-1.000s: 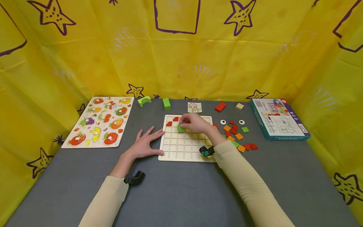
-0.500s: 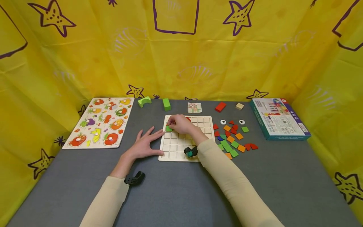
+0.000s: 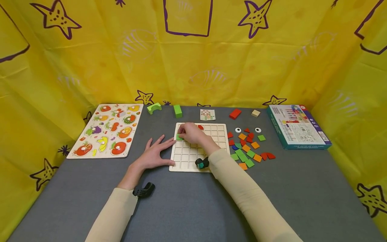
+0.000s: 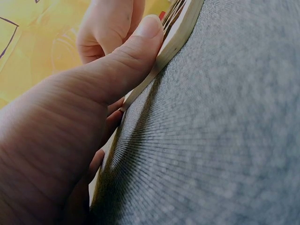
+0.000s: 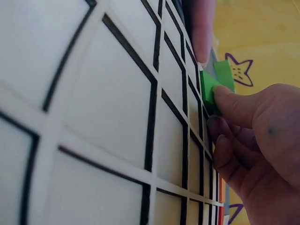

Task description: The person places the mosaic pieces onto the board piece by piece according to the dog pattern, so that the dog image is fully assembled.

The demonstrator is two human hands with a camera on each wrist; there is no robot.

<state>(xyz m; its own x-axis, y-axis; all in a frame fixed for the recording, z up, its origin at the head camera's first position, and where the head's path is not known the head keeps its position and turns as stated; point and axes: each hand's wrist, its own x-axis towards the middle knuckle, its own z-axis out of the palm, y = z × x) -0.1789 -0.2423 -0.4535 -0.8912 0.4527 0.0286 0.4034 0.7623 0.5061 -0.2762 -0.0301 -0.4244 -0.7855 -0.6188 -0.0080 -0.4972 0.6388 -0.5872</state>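
A pale wooden grid board (image 3: 190,166) lies on the grey table. My right hand (image 3: 191,133) is over its upper left part, thumb and fingers pinching a green square tile (image 3: 179,137) at the leftmost column. In the right wrist view the tile (image 5: 208,91) stands tilted against the grid under the thumb. One red piece (image 3: 200,127) shows in the top row; the hand hides the cells left of it. My left hand (image 3: 154,155) rests with fingers spread, thumb and fingertips touching the board's left edge.
Loose red, orange and green tiles (image 3: 242,155) lie right of the board. Behind it are a picture card (image 3: 207,115), a green arch block (image 3: 154,107), a green block (image 3: 177,111) and a red block (image 3: 235,114). A fruit puzzle (image 3: 104,131) and a box (image 3: 297,127) flank them.
My right hand has carried the green tile left across the board to the leftmost column, uncovering loose tiles at right. It has barely shifted over the last half second. My left hand has stayed put.
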